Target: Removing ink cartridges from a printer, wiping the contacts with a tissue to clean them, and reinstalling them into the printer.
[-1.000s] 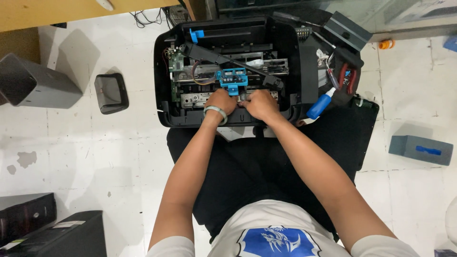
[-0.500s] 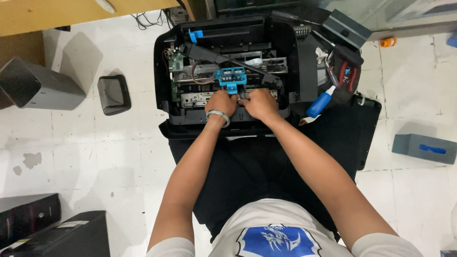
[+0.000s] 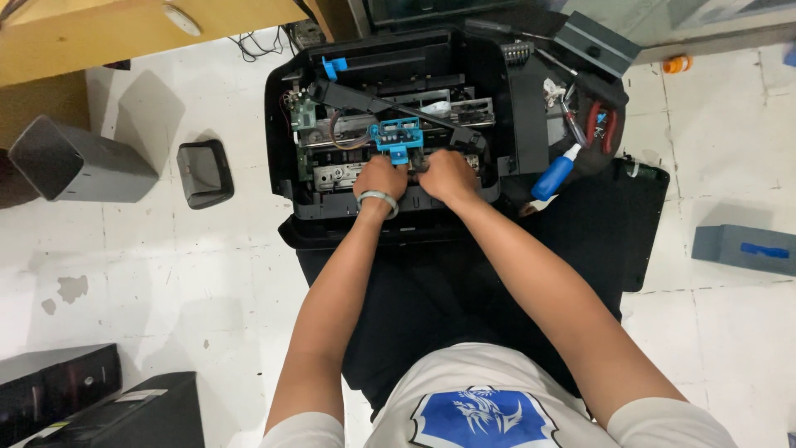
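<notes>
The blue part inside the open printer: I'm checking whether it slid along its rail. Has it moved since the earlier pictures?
No. The blue part sits at the same spot in the printer, just above the left hand and right hand; only the camera shifted.

Place: repair workshop floor
Signs: opened printer [image 3: 390,124], blue-handled screwdriver [image 3: 554,176], red pliers [image 3: 602,124], stained white tiles [image 3: 149,265]

A white tiled floor [image 3: 166,274] carries an opened black printer [image 3: 390,124] at top centre, a grey box [image 3: 75,162] and small black tray [image 3: 205,172] at left, black cases [image 3: 91,402] at lower left, and a grey-blue box [image 3: 744,249] at right.
</notes>
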